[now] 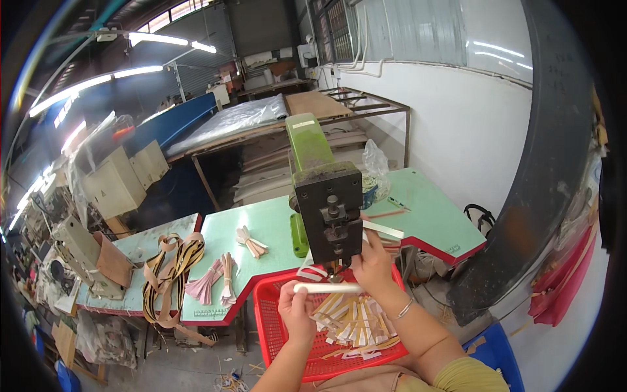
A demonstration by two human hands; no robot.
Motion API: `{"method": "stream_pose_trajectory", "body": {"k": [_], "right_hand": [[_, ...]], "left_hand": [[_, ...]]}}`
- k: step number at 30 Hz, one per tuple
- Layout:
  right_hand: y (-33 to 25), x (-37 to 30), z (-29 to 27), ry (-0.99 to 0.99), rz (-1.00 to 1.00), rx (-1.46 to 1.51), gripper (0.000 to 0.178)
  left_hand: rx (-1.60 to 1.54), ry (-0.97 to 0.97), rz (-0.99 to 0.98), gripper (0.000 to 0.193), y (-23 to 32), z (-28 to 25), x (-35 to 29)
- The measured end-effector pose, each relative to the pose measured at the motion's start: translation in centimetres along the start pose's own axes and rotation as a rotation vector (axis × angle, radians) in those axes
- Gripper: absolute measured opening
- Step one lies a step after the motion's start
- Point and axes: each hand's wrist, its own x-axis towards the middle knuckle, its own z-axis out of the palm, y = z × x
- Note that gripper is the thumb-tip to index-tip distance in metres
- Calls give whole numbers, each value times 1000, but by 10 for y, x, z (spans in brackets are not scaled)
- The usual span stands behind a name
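Observation:
My left hand pinches the left end of a flat white strip. The strip lies level under the black head of a green press-like machine, over a red basket. To the right of that head is my right hand, its fingers bent and partly hidden behind the machine. Its fingertips close on the near end of a second white strip, which points right across the table edge. Many white and tan strips lie in the red plastic basket below my hands.
On the green table to the left lie tied bundles of pale strips, pink strips and striped webbing. A sewing machine stands farther left. A blue bin is at lower right, beside a dark pillar.

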Motion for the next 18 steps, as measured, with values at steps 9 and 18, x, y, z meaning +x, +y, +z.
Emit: {"method": "stream_pose_trajectory", "body": {"k": [9, 18], "right_hand": [[10, -93, -2, -275, 289, 25, 46], [11, -120, -65, -949, -31, -10, 40]], "left_hand": [[380, -176, -246, 27, -65, -8, -13], [898, -466, 55, 16, -53, 6, -13]]}}
